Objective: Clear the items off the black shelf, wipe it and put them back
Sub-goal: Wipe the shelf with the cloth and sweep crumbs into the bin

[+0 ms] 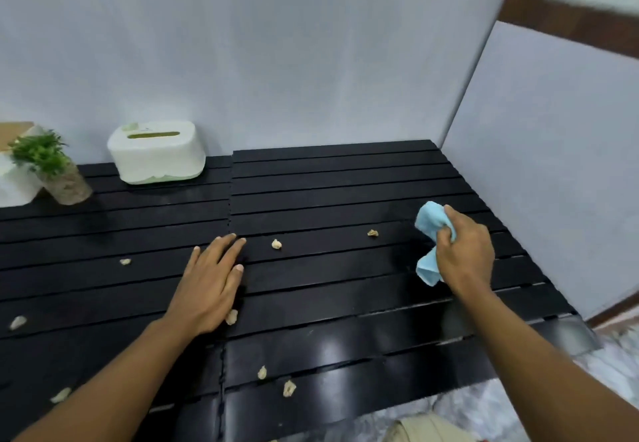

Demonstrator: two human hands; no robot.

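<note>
The black slatted shelf [328,192] fills the lower view. My right hand [465,251] grips a bunched light blue cloth [430,230] just above the shelf's right side. My left hand [211,282] lies flat on the slats near the middle, fingers straight. Several small beige crumbs [276,244] are scattered over the slats. A white tissue box [157,153] stands at the back left against the wall. A small green plant [48,165] in a pale pot leans at the far left.
A white object [14,182] and a brown box edge [14,132] sit behind the plant at the left edge. Grey walls close the back and right side. Marbled floor [605,355] shows past the shelf's front right corner.
</note>
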